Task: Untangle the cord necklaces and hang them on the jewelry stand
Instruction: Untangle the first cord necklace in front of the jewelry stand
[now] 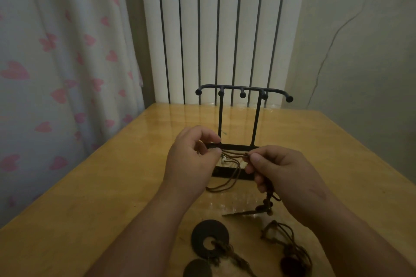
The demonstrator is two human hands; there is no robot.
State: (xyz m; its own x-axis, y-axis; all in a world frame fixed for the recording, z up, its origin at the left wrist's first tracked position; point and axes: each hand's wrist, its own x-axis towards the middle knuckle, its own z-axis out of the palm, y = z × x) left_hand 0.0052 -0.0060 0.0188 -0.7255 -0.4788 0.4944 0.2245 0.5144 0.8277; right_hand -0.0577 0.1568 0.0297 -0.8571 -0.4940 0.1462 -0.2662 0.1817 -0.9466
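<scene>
**A:** Both hands are up over the surface, just in front of the stand.

**B:** The left grip pinches the brown cords at one end. The right grip pinches the other end, thumb on top, and the strands run taut between them.

**A:** Slack loops sag below, across the stand's base. A beaded strand hangs from under the right grip, its tip on the surface.

**B:** Nearer us, a dark disc lies flat with cord through its hole. Right of it sits a knotted bundle, apart from the disc.

**A:** The stand is upright, its pegs along the top bar. A radiator is behind it and a heart-print curtain is to the left.
</scene>
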